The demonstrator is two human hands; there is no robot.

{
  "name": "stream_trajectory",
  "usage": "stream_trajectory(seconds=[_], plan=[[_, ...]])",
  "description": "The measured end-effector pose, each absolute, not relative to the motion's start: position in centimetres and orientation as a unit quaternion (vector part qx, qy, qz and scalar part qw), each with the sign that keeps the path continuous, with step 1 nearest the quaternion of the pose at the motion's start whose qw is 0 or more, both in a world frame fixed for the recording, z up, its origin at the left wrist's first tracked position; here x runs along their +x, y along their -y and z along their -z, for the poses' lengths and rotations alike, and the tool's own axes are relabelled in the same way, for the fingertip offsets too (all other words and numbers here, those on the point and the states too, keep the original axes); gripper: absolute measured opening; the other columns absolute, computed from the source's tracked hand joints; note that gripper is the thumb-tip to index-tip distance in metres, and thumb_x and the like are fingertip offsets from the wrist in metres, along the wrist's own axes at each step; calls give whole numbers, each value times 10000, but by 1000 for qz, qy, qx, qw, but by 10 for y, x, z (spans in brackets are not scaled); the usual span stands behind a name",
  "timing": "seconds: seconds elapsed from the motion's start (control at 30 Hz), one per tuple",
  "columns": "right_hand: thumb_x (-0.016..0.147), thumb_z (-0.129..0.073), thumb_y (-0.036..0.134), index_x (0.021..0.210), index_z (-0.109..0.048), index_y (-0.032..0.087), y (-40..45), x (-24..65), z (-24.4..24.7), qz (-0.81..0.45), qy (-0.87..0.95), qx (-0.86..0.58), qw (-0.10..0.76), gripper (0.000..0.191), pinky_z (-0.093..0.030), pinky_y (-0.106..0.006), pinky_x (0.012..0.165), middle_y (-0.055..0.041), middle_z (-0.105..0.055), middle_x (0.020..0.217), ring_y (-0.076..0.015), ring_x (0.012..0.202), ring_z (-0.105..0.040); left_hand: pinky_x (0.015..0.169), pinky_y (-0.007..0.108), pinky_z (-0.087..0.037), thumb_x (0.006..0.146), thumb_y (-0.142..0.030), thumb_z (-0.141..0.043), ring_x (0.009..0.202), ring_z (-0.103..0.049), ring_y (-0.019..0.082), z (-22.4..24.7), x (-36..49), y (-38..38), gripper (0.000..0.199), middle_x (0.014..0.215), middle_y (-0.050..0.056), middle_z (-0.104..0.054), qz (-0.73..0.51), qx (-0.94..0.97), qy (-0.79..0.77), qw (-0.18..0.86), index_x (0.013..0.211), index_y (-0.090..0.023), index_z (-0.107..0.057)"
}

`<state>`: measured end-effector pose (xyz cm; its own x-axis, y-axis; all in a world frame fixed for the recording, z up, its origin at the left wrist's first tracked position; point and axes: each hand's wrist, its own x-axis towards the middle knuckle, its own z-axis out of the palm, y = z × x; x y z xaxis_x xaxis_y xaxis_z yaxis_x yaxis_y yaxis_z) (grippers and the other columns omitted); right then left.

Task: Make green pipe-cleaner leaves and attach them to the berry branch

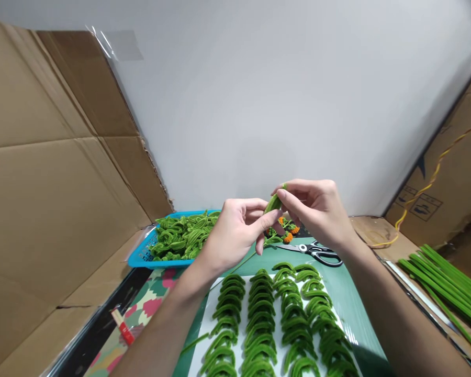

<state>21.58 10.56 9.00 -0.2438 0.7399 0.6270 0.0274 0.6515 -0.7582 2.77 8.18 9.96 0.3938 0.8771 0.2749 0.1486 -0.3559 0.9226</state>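
Between both hands, above the table, is a small green fuzzy leaf shape (273, 203) that looks bent from pipe cleaner. My left hand (241, 228) pinches its lower end between thumb and fingers. At its upper tip, my right hand (312, 209) closes thumb and forefinger on it. Below them, a white sheet (210, 309) carries rows of curved green pipe-cleaner pieces (261, 314). Behind the hands lie small orange fuzzy flowers (288, 237) with green stems, partly hidden by the fingers. Black-handled scissors (317, 252) rest beneath my right hand.
A blue basket (135, 256) heaped with green looped pieces (184, 235) stands at the back left. Straight green pipe cleaners (447, 283) lie at the right. Cardboard walls (55, 131) flank the green mat (351, 298). A red-and-cream stick-like item (122, 327) is at lower left.
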Motion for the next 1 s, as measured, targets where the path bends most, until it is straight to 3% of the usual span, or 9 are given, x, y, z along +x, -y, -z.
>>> stream_trajectory(seconds=[0.2, 0.3, 0.33, 0.4, 0.5, 0.67, 0.77, 0.83, 1.0], plan=[[972, -699, 536, 809, -732, 168, -128, 224, -81, -420, 636, -273, 587, 405, -410, -251, 401, 13, -592, 614, -96, 435, -493, 408, 175, -409, 988, -370, -731, 399, -529, 38, -99, 29, -83, 280, 817, 78, -810, -414, 704, -390, 426, 902, -108, -778], [1057, -521, 474, 997, -782, 135, -149, 238, -66, -302, 686, -431, 503, 432, -513, -303, 498, -58, -697, 732, -136, 501, -585, 398, 170, -385, 999, -343, -709, 387, -533, 32, -97, 27, -88, 285, 809, 79, -812, -420, 700, -399, 418, 840, -109, -745], [1064, -486, 419, 1041, -794, 141, -156, 244, -61, -240, 726, -488, 421, 416, -575, -341, 609, -93, -750, 812, -171, 598, -667, 396, 170, -379, 1002, -339, -701, 386, -536, 32, -95, 26, -90, 287, 806, 79, -811, -418, 700, -399, 418, 831, -111, -739], [934, -686, 291, 1122, -815, 154, -167, 257, -49, -211, 748, -519, 356, 266, -594, -472, 893, -165, -807, 1046, -304, 957, -764, 395, 171, -371, 1006, -340, -689, 387, -539, 33, -93, 25, -94, 289, 797, 76, -808, -413, 701, -402, 420, 832, -114, -735], [754, -865, 223, 1258, -788, 155, -175, 272, -39, -200, 757, -544, 303, 514, -462, -650, 1102, -227, -760, 1287, -466, 1285, -651, 393, 173, -359, 1009, -349, -678, 386, -538, 36, -90, 24, -98, 288, 782, 71, -802, -399, 698, -411, 430, 850, -116, -736], [1035, -608, 565, 1439, -650, 207, -162, 268, -57, -388, 786, -370, 307, 542, -592, -436, 985, -131, -801, 1209, -273, 1092, -764, 402, 167, -340, 1021, -386, -651, 390, -534, 35, -87, 26, -99, 354, 722, 49, -769, -369, 704, -406, 450, 801, -120, -728], [1063, -534, 623, 1051, -750, 174, -145, 252, -74, -421, 790, -269, 355, 498, -590, -341, 863, -83, -802, 943, -199, 886, -750, 420, 165, -347, 1012, -401, -661, 386, -516, 30, -88, 27, -99, 393, 663, 25, -728, -357, 714, -400, 451, 739, -123, -712], [1050, -559, 629, 788, -696, 175, -139, 242, -78, -380, 792, -284, 385, 541, -525, -277, 678, -44, -740, 733, -143, 681, -667, 431, 166, -356, 1010, -412, -663, 385, -508, 28, -88, 28, -98, 398, 661, 19, -720, -351, 721, -396, 448, 739, -125, -712], [1019, -590, 606, 620, -566, 201, -150, 242, -73, -375, 733, -336, 456, 569, -409, -269, 530, -6, -605, 536, -112, 504, -548, 406, 179, -330, 1014, -408, -647, 367, -486, 37, -88, 26, -99, 343, 668, 23, -723, -351, 721, -409, 435, 842, -124, -735]])
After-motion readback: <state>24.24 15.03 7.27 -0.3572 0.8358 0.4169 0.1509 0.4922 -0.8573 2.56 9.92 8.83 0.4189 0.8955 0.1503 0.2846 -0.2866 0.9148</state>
